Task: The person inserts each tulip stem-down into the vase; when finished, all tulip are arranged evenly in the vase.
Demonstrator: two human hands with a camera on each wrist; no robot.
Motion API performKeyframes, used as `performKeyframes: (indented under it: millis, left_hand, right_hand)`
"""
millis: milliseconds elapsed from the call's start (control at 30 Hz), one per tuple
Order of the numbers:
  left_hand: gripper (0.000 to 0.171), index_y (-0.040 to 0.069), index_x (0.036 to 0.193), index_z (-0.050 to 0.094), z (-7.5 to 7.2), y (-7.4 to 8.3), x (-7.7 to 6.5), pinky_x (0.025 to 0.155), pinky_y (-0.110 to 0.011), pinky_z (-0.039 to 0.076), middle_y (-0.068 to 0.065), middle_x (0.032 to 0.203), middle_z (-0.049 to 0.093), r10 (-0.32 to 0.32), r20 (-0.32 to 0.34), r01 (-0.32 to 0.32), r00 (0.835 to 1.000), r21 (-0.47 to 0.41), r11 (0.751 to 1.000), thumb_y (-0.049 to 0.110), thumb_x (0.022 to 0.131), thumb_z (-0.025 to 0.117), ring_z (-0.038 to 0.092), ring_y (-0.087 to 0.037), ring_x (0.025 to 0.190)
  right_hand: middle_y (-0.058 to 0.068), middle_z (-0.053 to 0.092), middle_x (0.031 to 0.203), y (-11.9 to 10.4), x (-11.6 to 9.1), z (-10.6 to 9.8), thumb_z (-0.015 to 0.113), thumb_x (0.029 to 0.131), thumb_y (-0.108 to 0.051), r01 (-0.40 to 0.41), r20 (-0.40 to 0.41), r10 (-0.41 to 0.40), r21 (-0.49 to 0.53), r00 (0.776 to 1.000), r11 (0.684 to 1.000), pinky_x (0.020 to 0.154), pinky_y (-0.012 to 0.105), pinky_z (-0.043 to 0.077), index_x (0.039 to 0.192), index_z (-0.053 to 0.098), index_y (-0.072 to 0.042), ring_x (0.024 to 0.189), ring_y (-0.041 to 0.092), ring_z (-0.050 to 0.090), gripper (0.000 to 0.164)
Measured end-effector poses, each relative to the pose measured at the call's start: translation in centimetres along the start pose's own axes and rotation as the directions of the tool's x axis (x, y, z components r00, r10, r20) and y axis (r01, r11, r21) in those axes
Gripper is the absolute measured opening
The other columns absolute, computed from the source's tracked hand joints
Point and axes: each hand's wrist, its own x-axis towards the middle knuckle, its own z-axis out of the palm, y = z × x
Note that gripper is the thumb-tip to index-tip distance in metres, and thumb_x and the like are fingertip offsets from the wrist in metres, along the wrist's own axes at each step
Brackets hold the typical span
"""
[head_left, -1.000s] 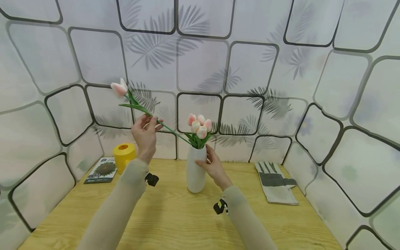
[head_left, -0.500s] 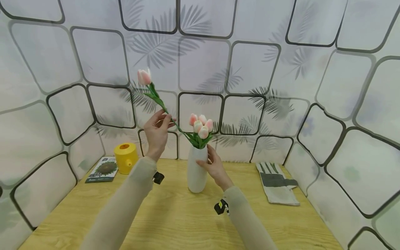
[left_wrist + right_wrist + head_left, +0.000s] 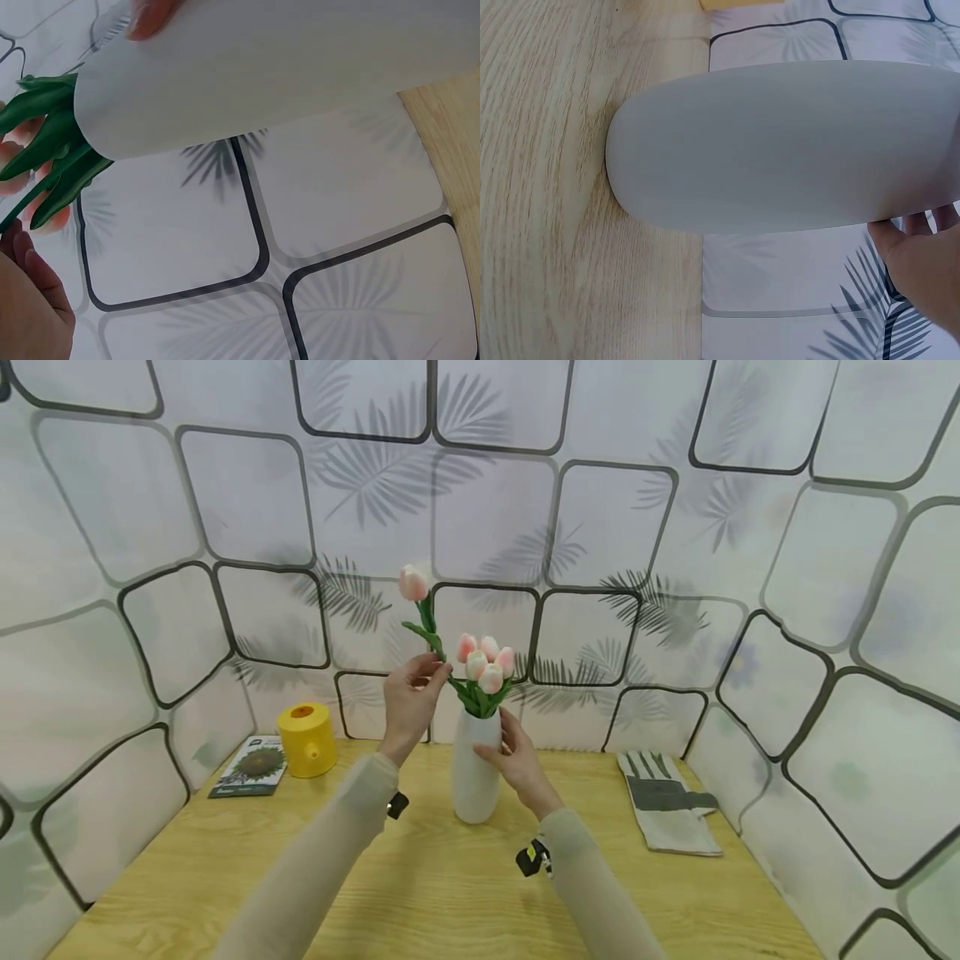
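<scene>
A white vase [image 3: 474, 777] stands upright on the wooden table, holding several pink-and-white tulips [image 3: 480, 667] with green leaves. My right hand [image 3: 519, 765] grips the vase's upper right side, thumb across the front; the right wrist view shows fingers along the vase [image 3: 780, 150]. To the left of the bunch, my left hand [image 3: 412, 700] pinches the stem of a single pink tulip [image 3: 414, 583]. This tulip's bloom rises above the others, and its lower stem leans toward the vase mouth. In the left wrist view that stem [image 3: 34, 191] reaches in among the leaves at the rim; its end is hidden.
A yellow watering can [image 3: 307, 743] stands at the back left beside a seed packet [image 3: 255, 766] with a sunflower-like picture. Grey-and-white gloves [image 3: 667, 806] lie on the right of the table [image 3: 420, 893]. Patterned fabric walls enclose the back and sides.
My left hand has moved right toward the vase with the single tulip, which now stands more upright; its bloom rose, then dropped. My right hand has stayed on the vase.
</scene>
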Motion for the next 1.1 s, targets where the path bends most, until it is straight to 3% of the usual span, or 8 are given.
performKeyframes:
  millis: [267, 567, 700, 900, 967, 1100]
  left_hand:
    - [0.017, 0.005, 0.104, 0.075, 0.5, -1.0, -1.0, 0.058, -0.018, 0.048, -0.012, 0.093, 0.075, 0.009, 0.132, -0.013, 0.991, 0.029, 0.999, 0.015, 0.091, 0.071, 0.06, -0.012, 0.065]
    - [0.016, 0.006, 0.107, 0.074, 0.6, -2.1, -1.6, 0.044, -0.025, 0.046, -0.013, 0.092, 0.074, -0.071, 0.295, 0.054, 0.953, 0.064, 0.996, 0.009, 0.093, 0.067, 0.053, -0.013, 0.047]
    - [0.018, 0.006, 0.107, 0.074, 0.5, -2.7, -1.9, 0.043, -0.026, 0.047, -0.013, 0.092, 0.074, -0.084, 0.308, 0.062, 0.948, 0.079, 0.995, 0.005, 0.092, 0.065, 0.056, -0.019, 0.048]
    - [0.025, 0.009, 0.114, 0.073, 0.3, -2.9, -2.1, 0.042, -0.028, 0.046, -0.013, 0.094, 0.074, -0.086, 0.302, 0.064, 0.949, 0.082, 0.995, 0.004, 0.091, 0.064, 0.061, -0.032, 0.053]
    - [0.028, 0.011, 0.118, 0.071, 0.3, -2.8, -2.1, 0.043, -0.028, 0.046, -0.013, 0.096, 0.074, -0.085, 0.305, 0.064, 0.948, 0.077, 0.995, 0.005, 0.091, 0.064, 0.063, -0.03, 0.054]
    - [0.032, 0.015, 0.124, 0.068, 0.1, -2.3, -2.2, 0.043, -0.027, 0.046, -0.014, 0.097, 0.075, -0.086, 0.304, 0.071, 0.949, 0.057, 0.996, 0.007, 0.092, 0.065, 0.065, -0.024, 0.056]
  right_hand:
    - [0.006, 0.031, 0.159, 0.0, 0.0, 0.0, 0.071, 0.092, -0.024, 0.0, -0.005, 0.0, -0.001, 1.0, 1.0, 0.117, 0.056, 0.027, 0.156, 0.023, -0.022, 0.144, 0.032, 0.033, 0.081]
    - [0.007, 0.029, 0.16, 0.3, 0.2, -0.1, 0.07, 0.092, -0.023, 0.003, 0.004, -0.003, 0.006, 1.0, 1.0, 0.118, 0.058, 0.024, 0.157, 0.021, -0.021, 0.146, 0.033, 0.03, 0.081]
    - [0.009, 0.025, 0.161, 0.0, 0.1, -0.1, 0.069, 0.093, -0.022, -0.014, 0.026, 0.013, 0.008, 1.0, 1.0, 0.118, 0.057, 0.023, 0.158, 0.018, -0.019, 0.147, 0.034, 0.027, 0.083]
    - [0.014, 0.024, 0.161, -2.5, -0.9, 0.0, 0.068, 0.094, -0.016, -0.021, 0.055, 0.02, 0.009, 0.998, 1.0, 0.117, 0.058, 0.024, 0.158, 0.017, -0.011, 0.146, 0.038, 0.027, 0.082]
    - [0.015, 0.024, 0.161, -2.9, -1.1, 0.0, 0.067, 0.094, -0.015, -0.022, 0.053, 0.021, 0.018, 0.998, 1.0, 0.117, 0.059, 0.023, 0.157, 0.017, -0.01, 0.146, 0.039, 0.027, 0.081]
    - [0.014, 0.027, 0.16, -1.7, -0.6, 0.0, 0.069, 0.093, -0.018, -0.002, 0.03, 0.001, 0.022, 1.0, 1.0, 0.117, 0.059, 0.024, 0.157, 0.019, -0.013, 0.145, 0.038, 0.029, 0.081]
